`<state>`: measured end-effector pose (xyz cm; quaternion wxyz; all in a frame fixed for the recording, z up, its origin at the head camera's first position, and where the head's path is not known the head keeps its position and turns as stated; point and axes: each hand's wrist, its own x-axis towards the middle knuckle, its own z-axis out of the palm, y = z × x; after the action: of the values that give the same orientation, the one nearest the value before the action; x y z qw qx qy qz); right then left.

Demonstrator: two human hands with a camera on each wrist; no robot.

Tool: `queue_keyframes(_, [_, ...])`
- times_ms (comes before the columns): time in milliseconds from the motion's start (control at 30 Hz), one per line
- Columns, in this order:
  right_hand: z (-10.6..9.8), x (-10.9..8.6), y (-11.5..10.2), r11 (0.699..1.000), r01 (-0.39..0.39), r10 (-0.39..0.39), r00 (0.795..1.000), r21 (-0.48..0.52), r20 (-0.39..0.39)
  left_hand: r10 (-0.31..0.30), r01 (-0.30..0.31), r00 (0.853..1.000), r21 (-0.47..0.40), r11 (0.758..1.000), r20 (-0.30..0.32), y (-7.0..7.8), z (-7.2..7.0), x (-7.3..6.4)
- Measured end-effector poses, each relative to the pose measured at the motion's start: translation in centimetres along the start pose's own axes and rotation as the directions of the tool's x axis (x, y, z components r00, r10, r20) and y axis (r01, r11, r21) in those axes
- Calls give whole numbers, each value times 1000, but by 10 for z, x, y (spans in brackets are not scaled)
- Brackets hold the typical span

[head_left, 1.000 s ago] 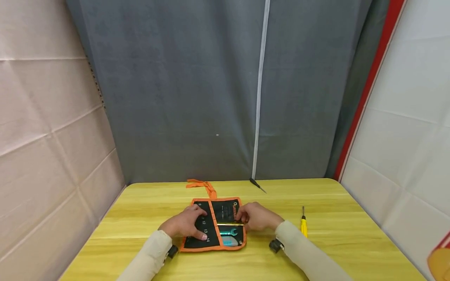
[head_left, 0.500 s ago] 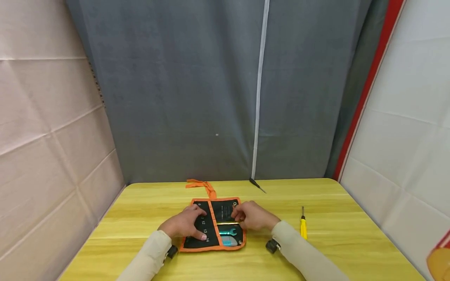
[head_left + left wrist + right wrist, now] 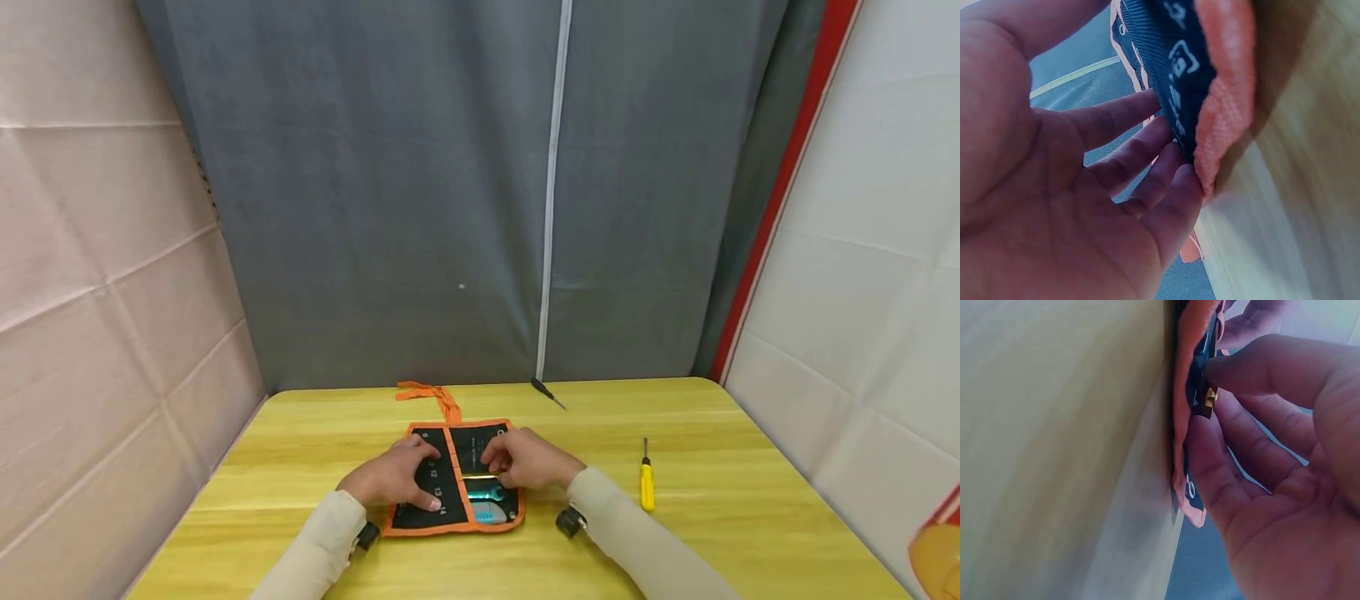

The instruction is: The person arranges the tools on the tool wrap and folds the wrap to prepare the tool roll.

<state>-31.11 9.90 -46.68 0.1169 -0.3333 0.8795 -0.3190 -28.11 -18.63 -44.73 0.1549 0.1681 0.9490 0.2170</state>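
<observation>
A black tool roll (image 3: 483, 442) with orange trim lies spread on the table, its left pockets marked with white numbers. My left hand (image 3: 393, 475) rests on the numbered pockets, thumb and fingers spread; in the left wrist view, its fingertips touch the cloth. Over the roll's right half, my right hand (image 3: 528, 461) pinches the end of a thin gold-coloured tool (image 3: 478, 477), whose other end is inside a pocket. The right wrist view shows its gold end (image 3: 1210, 398) between thumb and fingers. Just below are a teal open-end wrench (image 3: 487, 493) and a grey-and-teal tool (image 3: 489, 512), both partly pocketed.
A yellow-handled screwdriver (image 3: 647, 485) lies right of my right forearm. Near the table's back edge lies a small black-handled screwdriver (image 3: 546, 392). Orange ties (image 3: 431, 393) stretch back from the roll. A grey curtain (image 3: 375, 208) hangs behind the table (image 3: 315, 433).
My right hand has moved left over the roll, and the gold-coloured tool has slid further into its pocket, with less of it showing. The left hand has stayed put.
</observation>
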Motion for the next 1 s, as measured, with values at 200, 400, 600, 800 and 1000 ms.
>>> queue_keyframes(200, [1,8,-4,999,42,-42,999,6,23,-7,7,1000,7,1000,-5,1,-2,0])
queue_keyframes(400, [2,14,-6,999,51,-50,998,-8,29,3,-3,1000,12,1000,-8,2,-2,0])
queue_keyframes(600, [5,17,-7,1000,21,-21,999,-14,35,0,0,1000,1,1000,1,0,-2,-1])
queue_keyframes(800, [8,16,-4,1000,-1,2,1000,-2,31,8,-8,1000,-1,1000,1,-2,1,1])
queue_keyframes(1000, [5,10,-4,1000,-6,5,999,19,46,-2,2,1000,-9,1000,-2,-2,2,1])
